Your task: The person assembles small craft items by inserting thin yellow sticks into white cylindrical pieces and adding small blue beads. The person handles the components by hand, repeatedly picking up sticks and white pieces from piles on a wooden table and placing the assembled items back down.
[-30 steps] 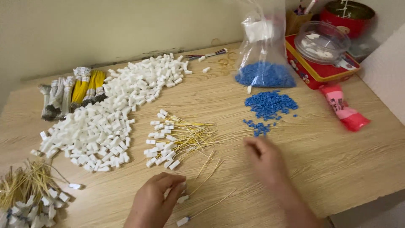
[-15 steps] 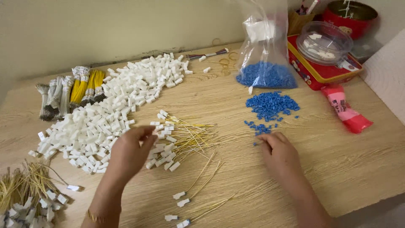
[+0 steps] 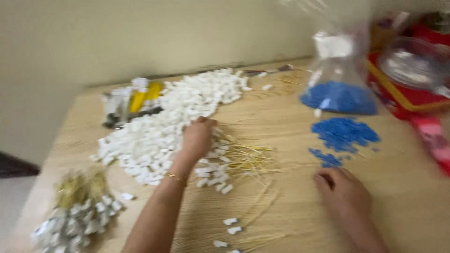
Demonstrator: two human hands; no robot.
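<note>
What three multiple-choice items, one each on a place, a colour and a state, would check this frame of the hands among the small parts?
1. Where is the left hand?
A. on the big heap of white pieces
B. inside the clear bag
C. off the table

2. What colour is the loose pile just beyond the right hand?
A. green
B. blue
C. black

3. How does the right hand lie?
A. raised, holding the bag
B. gripping a red tin
C. resting low on the wooden table

Answers: 1 A, its fingers reach onto the heap's edge. 2 B, the pile is plainly blue. 3 C, it lies on the wood, near the pile.
</note>
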